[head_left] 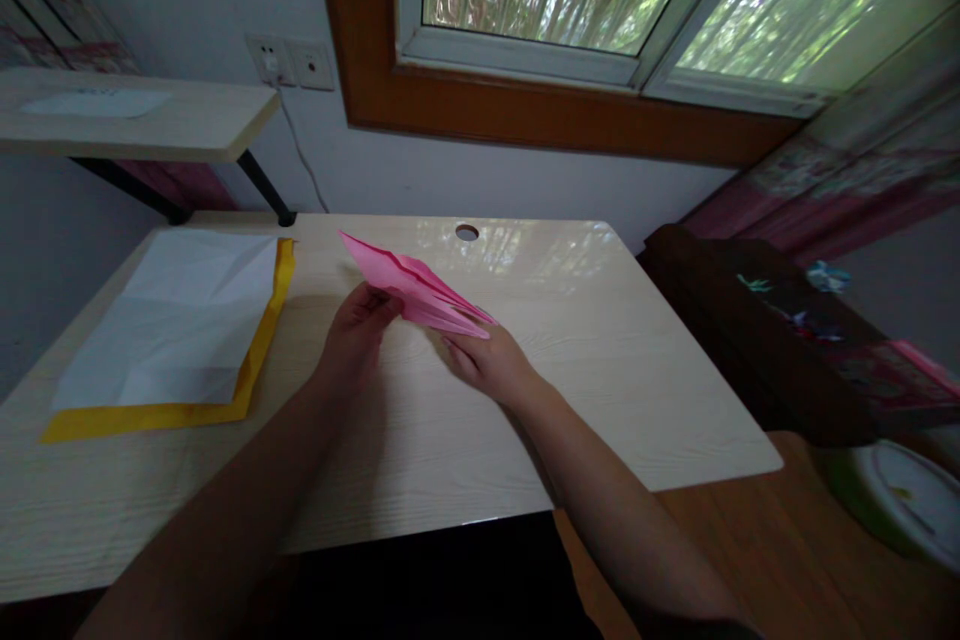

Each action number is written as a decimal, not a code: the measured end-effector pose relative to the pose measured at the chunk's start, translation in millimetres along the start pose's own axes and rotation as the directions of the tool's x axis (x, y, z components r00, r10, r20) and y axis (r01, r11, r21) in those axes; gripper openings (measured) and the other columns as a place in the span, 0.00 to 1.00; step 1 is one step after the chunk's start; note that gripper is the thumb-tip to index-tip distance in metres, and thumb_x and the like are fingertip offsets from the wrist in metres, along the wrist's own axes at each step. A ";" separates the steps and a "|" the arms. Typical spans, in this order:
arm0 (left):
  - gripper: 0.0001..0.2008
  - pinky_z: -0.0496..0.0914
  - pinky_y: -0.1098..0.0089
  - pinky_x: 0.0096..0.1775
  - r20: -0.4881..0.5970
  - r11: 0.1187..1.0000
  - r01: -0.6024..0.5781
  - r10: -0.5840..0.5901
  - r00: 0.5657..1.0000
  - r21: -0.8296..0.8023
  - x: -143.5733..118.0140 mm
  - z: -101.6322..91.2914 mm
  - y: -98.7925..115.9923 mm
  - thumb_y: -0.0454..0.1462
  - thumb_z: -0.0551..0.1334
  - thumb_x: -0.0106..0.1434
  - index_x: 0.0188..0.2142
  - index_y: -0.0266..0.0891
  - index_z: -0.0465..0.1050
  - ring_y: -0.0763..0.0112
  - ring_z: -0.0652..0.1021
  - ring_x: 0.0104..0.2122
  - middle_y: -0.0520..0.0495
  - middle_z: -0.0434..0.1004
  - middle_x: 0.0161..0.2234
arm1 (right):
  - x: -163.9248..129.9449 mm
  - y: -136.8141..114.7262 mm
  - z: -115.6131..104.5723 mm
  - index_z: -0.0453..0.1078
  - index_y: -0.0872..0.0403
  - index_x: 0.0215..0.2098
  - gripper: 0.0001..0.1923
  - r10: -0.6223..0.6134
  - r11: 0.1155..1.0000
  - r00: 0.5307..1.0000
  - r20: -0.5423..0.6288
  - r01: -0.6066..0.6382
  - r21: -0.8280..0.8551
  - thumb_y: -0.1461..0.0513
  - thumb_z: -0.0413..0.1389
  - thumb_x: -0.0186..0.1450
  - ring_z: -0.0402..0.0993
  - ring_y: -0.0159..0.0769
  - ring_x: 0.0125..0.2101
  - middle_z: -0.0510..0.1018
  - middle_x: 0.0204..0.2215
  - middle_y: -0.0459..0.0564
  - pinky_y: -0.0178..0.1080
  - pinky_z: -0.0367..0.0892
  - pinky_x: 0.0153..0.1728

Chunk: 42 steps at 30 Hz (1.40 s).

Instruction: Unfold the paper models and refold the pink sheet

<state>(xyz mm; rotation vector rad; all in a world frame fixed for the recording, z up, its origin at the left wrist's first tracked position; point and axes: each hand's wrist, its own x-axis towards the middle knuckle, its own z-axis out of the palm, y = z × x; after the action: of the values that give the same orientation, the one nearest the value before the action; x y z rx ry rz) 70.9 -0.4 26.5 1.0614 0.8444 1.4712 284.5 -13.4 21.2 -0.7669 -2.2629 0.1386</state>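
A folded sheet of pink paper (412,285) is held above the middle of the desk (600,390), its pointed end toward the upper left and its layers parting at the right. My left hand (360,325) pinches the paper's lower left edge between thumb and fingers. At the right end, my right hand (484,355) grips the paper from below; some of its fingers are hidden behind the pink layers.
White paper (172,310) lies over a yellow sheet (244,390) on the desk's left side. Behind it stands a raised shelf (210,125) on black legs. A cable hole (466,233) sits near the back edge. Dark furniture (750,340) with small items stands to the right.
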 end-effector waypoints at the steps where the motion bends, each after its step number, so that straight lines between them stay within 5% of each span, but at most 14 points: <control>1: 0.13 0.72 0.65 0.47 0.006 1.000 -0.001 0.002 1.000 -0.006 0.2 -0.1 -0.2 0.40 0.71 0.57 0.41 0.42 0.75 0.69 0.77 0.40 0.48 0.79 0.40 | -0.4 -0.4 -1.0 0.69 0.51 0.59 0.20 0.017 1.000 0.999 -0.030 -0.017 0.014 0.66 0.51 0.69 0.74 0.46 0.53 0.77 0.53 0.58 0.52 0.75 0.50; 6: 0.14 0.71 0.64 0.48 0.060 1.000 -0.008 0.009 0.998 -0.009 2.2 -3.2 -5.9 0.40 0.71 0.58 0.43 0.42 0.75 0.68 0.77 0.42 0.47 0.78 0.42 | -1.9 -3.6 -8.6 0.71 0.49 0.52 0.14 0.133 0.985 0.963 -0.235 -0.103 0.137 0.62 0.54 0.69 0.76 0.42 0.45 0.78 0.45 0.55 0.48 0.75 0.44; 13: 0.11 0.70 0.65 0.48 0.047 0.978 -0.070 0.062 0.997 0.198 6.2 -16.3 -14.0 0.41 0.67 0.62 0.43 0.42 0.75 0.67 0.76 0.41 0.48 0.77 0.40 | -5.2 -7.5 -16.1 0.71 0.48 0.45 0.08 0.389 0.909 0.804 -0.451 -0.253 0.332 0.59 0.50 0.73 0.74 0.40 0.40 0.74 0.40 0.52 0.47 0.73 0.41; 20: 0.09 0.70 0.66 0.44 0.072 0.937 -0.134 0.117 0.991 0.322 3.5 -13.5 -5.2 0.44 0.66 0.63 0.40 0.43 0.78 0.64 0.75 0.42 0.47 0.77 0.40 | 2.0 -6.9 -9.2 0.71 0.49 0.51 0.13 0.338 0.923 0.896 -0.288 -0.256 0.287 0.58 0.59 0.68 0.73 0.39 0.39 0.75 0.42 0.52 0.45 0.73 0.40; 26: 0.12 0.70 0.67 0.41 0.140 0.955 -0.064 0.024 0.990 0.290 2.6 -13.2 -8.0 0.44 0.66 0.64 0.43 0.42 0.80 0.64 0.76 0.41 0.45 0.78 0.40 | -2.2 1.6 2.0 0.69 0.47 0.55 0.18 0.397 0.889 0.883 -0.249 -0.303 0.343 0.62 0.59 0.67 0.74 0.34 0.36 0.75 0.45 0.51 0.41 0.74 0.39; 32: 0.23 0.64 0.74 0.30 0.203 0.990 0.070 -0.093 0.975 0.120 1.8 -7.6 -6.1 0.42 0.70 0.59 0.54 0.46 0.72 0.74 0.70 0.28 0.53 0.70 0.30 | -5.5 0.6 6.5 0.64 0.47 0.60 0.27 0.449 0.821 0.882 -0.141 -0.345 0.455 0.61 0.62 0.64 0.73 0.31 0.33 0.76 0.41 0.48 0.36 0.73 0.36; 38: 0.25 0.66 0.74 0.30 0.191 0.979 0.191 -0.201 0.961 0.071 -0.9 -2.5 1.6 0.42 0.72 0.56 0.52 0.44 0.71 0.74 0.72 0.27 0.54 0.70 0.29 | -5.2 -2.9 7.8 0.65 0.48 0.57 0.21 0.479 0.743 0.875 -0.061 -0.368 0.559 0.62 0.57 0.67 0.71 0.29 0.30 0.74 0.33 0.44 0.31 0.67 0.29; 42: 0.22 0.67 0.74 0.32 0.168 0.974 0.211 -0.223 0.960 0.085 0.4 -4.3 -3.3 0.40 0.71 0.57 0.50 0.43 0.72 0.74 0.72 0.28 0.53 0.71 0.30 | -1.9 -2.3 0.1 0.75 0.50 0.42 0.08 0.430 0.826 0.897 -0.106 -0.343 0.447 0.64 0.54 0.67 0.72 0.33 0.33 0.74 0.32 0.47 0.36 0.66 0.32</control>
<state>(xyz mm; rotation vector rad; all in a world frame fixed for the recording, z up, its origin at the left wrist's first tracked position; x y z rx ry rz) 68.1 0.7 22.1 1.0941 0.8587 1.1544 284.4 -16.3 20.7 -0.9474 -1.7665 0.6878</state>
